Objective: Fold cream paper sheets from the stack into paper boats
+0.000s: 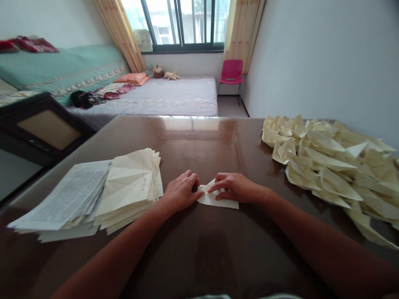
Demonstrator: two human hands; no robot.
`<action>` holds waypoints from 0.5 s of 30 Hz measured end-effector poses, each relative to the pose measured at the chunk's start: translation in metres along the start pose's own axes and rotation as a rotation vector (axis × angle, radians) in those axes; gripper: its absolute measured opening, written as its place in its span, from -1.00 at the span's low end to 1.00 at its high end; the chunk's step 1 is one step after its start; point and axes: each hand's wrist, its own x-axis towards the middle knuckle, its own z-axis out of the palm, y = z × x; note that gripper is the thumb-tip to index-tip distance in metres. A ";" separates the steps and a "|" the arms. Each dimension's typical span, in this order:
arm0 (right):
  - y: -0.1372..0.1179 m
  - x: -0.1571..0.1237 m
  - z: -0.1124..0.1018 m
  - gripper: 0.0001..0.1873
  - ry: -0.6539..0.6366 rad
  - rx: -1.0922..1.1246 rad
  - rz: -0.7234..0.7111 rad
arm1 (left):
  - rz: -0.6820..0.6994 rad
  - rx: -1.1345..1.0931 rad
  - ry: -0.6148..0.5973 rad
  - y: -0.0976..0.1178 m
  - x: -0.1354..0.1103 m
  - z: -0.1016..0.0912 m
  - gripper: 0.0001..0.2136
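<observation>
A small folded piece of cream paper [220,202] lies on the table in front of me, one flap raised near its middle. My left hand [182,191] has thumb and fingers closed at the paper's left end. My right hand [235,187] grips the paper from the right, its fingertips on the raised flap and its thumb low on the sheet. Parts of the paper are hidden under the fingers. Just left of my left hand is a stack of creased cream paper sheets [126,178].
Printed white sheets [68,191] lie left of the cream stack. A large pile of folded cream paper pieces [324,162] covers the right side of the glossy brown table [199,253]. Beyond are a bed [174,97], a pink chair [231,72] and a dark cabinet [43,124].
</observation>
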 end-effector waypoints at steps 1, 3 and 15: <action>0.000 0.000 0.000 -0.67 0.000 0.000 0.002 | 0.007 -0.001 -0.002 0.000 0.000 0.000 -0.76; -0.001 0.000 0.000 -0.68 0.001 -0.001 0.007 | 0.032 -0.016 0.000 -0.001 0.001 0.000 -0.79; -0.002 0.001 -0.001 -0.70 0.003 0.005 0.015 | 0.060 -0.325 0.140 0.004 -0.001 0.012 -0.79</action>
